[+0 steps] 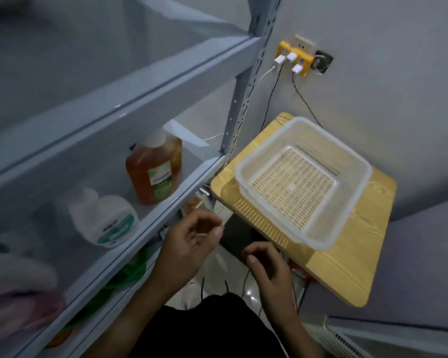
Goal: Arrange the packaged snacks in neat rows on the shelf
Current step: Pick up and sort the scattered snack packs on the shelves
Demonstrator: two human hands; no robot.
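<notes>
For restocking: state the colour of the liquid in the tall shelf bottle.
Amber-orange; the tall bottle shows clearly in the head view.

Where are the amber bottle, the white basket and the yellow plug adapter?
amber bottle (153, 174): head view, on its label.
white basket (303, 174): head view, on its slotted floor.
yellow plug adapter (306, 63): head view, on its front.

Both hands hang loosely curled in the gap between the shelf's front rail (150, 228) and the wooden counter (347, 254), the left hand (192, 241) just beside the rail, the right hand (267, 264) near the counter's near edge. Beyond the left hand, an amber bottle (153, 169) and a white bottle (106, 220) stand apart on the shelf, with bare board between and around them. Beyond the right hand, a white plastic basket (357, 161) covers most of the counter, its open top unobstructed.
</notes>
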